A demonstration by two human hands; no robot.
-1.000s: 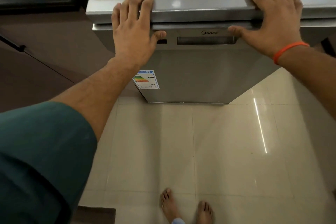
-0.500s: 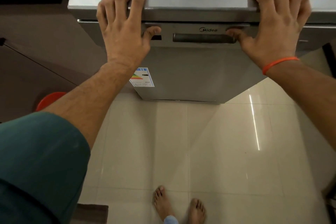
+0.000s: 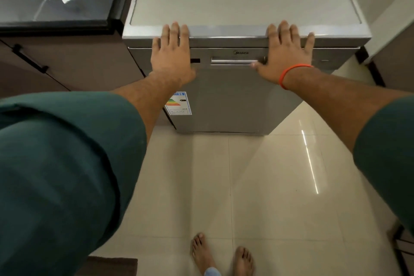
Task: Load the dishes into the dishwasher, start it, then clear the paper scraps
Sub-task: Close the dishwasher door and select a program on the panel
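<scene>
dishwasher (image 3: 235, 96) door closed | left hand (image 3: 171, 54), right hand (image 3: 285, 51) flat, fingers straight, on its front

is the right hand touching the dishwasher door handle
Touching: the head view shows the right hand flat on the dishwasher front, its thumb lying on the right end of the door handle.

Silver dishwasher (image 3: 228, 96), orange wristband (image 3: 291, 71)
</scene>
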